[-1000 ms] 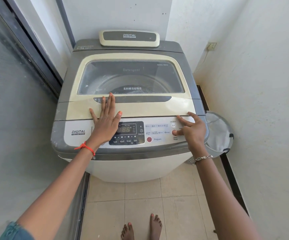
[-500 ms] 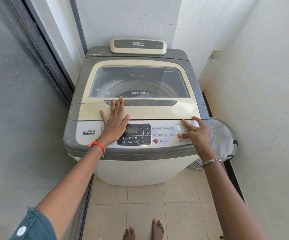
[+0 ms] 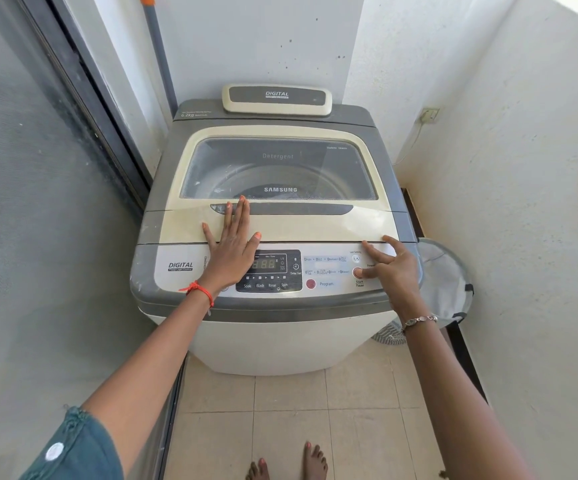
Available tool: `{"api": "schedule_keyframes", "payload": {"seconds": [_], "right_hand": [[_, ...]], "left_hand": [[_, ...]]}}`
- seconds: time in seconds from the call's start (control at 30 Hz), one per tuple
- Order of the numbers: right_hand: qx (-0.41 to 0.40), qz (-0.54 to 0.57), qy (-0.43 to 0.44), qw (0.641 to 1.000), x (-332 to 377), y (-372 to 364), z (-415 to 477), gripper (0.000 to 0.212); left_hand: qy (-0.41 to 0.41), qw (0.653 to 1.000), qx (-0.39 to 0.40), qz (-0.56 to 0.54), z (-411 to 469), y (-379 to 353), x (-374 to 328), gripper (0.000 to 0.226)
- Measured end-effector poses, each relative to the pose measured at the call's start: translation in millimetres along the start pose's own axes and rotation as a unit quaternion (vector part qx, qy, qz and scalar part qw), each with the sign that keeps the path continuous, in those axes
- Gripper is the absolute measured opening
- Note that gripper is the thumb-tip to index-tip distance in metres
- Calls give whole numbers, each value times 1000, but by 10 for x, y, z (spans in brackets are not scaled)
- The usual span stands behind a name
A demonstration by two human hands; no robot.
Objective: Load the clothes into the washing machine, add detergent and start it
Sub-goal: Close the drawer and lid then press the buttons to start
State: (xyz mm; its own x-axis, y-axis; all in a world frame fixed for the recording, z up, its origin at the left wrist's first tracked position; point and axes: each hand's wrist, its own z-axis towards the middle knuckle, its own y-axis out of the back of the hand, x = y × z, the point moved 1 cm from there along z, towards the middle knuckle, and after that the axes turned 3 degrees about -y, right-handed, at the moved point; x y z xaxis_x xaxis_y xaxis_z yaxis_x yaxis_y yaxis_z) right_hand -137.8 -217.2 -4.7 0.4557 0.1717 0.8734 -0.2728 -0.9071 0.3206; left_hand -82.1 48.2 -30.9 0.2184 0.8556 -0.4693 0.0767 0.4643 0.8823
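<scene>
A top-loading washing machine (image 3: 162, 271) stands before me with its cream lid (image 3: 315, 228) closed; the drum shows dimly through the lid's window. My left hand (image 3: 232, 244) lies flat with straight fingers on the lid's front, fingertips at the grey handle recess. My right hand (image 3: 393, 268) is over the right end of the control panel (image 3: 325, 271), thumb on the round Start/Pause button, fingers spread and raised. The display shows 888. No clothes or detergent are visible outside the machine.
A mesh laundry basket (image 3: 447, 282) sits on the floor between the machine's right side and the white wall. A glass sliding door runs along the left. A grey pole (image 3: 159, 53) leans in the back corner. My bare feet (image 3: 291, 462) stand on beige tiles.
The view has pulled back and tilted up, so the machine sits lower in frame. Both hands stay in the same places on the lid and the Start/Pause button.
</scene>
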Motion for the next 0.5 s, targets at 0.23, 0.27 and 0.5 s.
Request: {"api": "schedule_keyframes", "payload": {"seconds": [0.23, 0.27, 0.5], "right_hand": [[-1, -14, 0, 1000, 33, -3, -19, 79], [1, -14, 2, 1000, 34, -2, -23, 79], [-3, -12, 16, 1000, 41, 1, -40, 76]], "left_hand": [[1, 1000, -4, 12, 2, -9, -1, 62], [0, 1000, -5, 10, 2, -12, 2, 62], [-2, 1000, -13, 8, 9, -19, 19, 62]]}}
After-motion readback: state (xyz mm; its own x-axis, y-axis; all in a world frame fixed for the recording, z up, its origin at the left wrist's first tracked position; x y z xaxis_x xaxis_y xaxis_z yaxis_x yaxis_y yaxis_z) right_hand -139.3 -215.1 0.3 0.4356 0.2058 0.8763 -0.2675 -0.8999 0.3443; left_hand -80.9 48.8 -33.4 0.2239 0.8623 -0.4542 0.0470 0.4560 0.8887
